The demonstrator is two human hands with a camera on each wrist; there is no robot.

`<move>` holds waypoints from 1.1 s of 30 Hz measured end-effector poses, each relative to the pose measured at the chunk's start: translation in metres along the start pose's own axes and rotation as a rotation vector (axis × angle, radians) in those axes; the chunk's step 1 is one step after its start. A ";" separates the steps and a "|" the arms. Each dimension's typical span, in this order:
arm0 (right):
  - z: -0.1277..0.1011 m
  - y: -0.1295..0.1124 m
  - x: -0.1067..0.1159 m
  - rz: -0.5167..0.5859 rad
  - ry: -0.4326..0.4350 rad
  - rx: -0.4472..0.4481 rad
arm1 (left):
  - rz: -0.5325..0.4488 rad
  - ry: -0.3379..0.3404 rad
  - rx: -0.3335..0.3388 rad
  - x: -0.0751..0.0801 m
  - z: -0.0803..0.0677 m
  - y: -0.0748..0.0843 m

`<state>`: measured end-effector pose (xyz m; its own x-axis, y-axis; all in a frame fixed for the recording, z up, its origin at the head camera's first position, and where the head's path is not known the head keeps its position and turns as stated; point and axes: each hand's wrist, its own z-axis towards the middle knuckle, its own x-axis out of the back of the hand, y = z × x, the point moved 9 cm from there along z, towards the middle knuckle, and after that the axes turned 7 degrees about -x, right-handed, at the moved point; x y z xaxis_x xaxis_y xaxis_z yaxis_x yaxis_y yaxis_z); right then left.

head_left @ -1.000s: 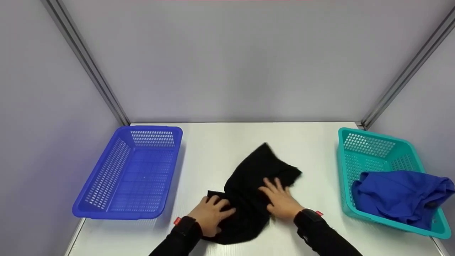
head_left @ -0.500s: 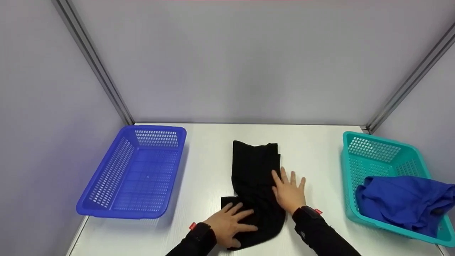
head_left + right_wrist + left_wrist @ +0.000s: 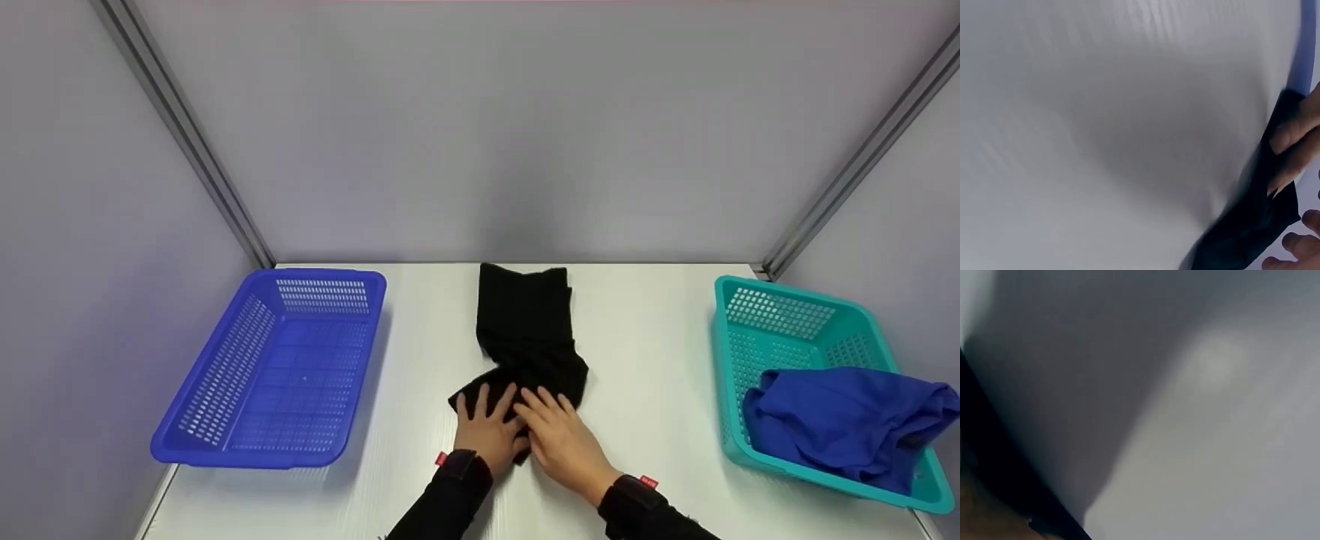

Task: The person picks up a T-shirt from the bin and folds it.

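A black cloth (image 3: 525, 322) lies stretched along the middle of the white table (image 3: 660, 352), its far end close to the back wall. My left hand (image 3: 486, 429) rests flat on the cloth's bunched near end with its fingers spread. My right hand (image 3: 561, 435) lies beside it, touching it, fingers straight on the same end. In the right wrist view, fingertips (image 3: 1292, 129) press a dark fold of the cloth (image 3: 1252, 225). The left wrist view is blurred and shows only a dark strip of the cloth (image 3: 994, 461).
An empty blue basket (image 3: 225, 375) stands at the table's left. At the right, a teal basket (image 3: 780, 315) holds a crumpled blue garment (image 3: 847, 420). Grey walls close in the back and both sides.
The cloth has been straightened and slid away toward the back wall. The right hand has moved left and nearer to me, joining the left hand on the cloth's near end.
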<state>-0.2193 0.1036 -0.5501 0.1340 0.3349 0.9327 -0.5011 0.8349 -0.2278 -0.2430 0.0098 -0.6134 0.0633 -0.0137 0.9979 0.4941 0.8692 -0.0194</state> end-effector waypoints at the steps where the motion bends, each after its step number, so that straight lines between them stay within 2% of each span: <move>1: -0.001 0.001 0.000 -0.005 0.009 -0.003 | -0.031 0.010 -0.003 0.003 0.000 0.000; 5: -0.009 0.011 -0.001 -0.021 0.038 -0.032 | -0.285 0.032 -0.063 0.021 -0.004 -0.007; 6: -0.011 0.013 -0.002 -0.011 0.030 -0.037 | -0.345 0.037 -0.083 0.026 -0.006 -0.011; 8: -0.017 0.016 -0.006 0.023 -0.022 -0.044 | -0.397 0.046 -0.129 0.033 -0.012 -0.020; 10: -0.023 0.016 -0.015 0.067 -0.118 -0.049 | -0.362 0.046 -0.161 0.035 -0.020 -0.030; 12: -0.030 0.015 -0.025 0.099 -0.220 -0.055 | -0.279 0.028 -0.181 0.030 -0.028 -0.037; 14: -0.037 0.013 -0.034 0.090 -0.287 -0.056 | -0.221 0.045 -0.199 0.026 -0.035 -0.042; 16: -0.041 0.012 -0.037 0.049 -0.290 -0.036 | -0.180 0.080 -0.227 0.026 -0.039 -0.042; 19: -0.043 0.014 -0.035 -0.039 -0.236 0.001 | -0.097 0.131 -0.312 0.032 -0.042 -0.032; 22: -0.044 0.018 -0.032 -0.101 -0.212 0.037 | 0.007 0.118 -0.386 0.035 -0.045 -0.020; 25: -0.048 0.022 -0.032 -0.131 -0.240 0.069 | 0.065 0.111 -0.423 0.037 -0.050 -0.013; 28: -0.053 0.024 -0.027 -0.154 -0.213 0.130 | 0.035 0.149 -0.417 0.045 -0.053 -0.010; 33: -0.059 0.021 -0.016 -0.160 -0.077 0.258 | -0.163 0.245 -0.386 0.063 -0.055 -0.007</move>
<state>-0.1818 0.1414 -0.5857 0.1680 0.1659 0.9717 -0.6807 0.7325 -0.0074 -0.1953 -0.0243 -0.5535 0.1380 -0.2910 0.9467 0.7974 0.5995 0.0681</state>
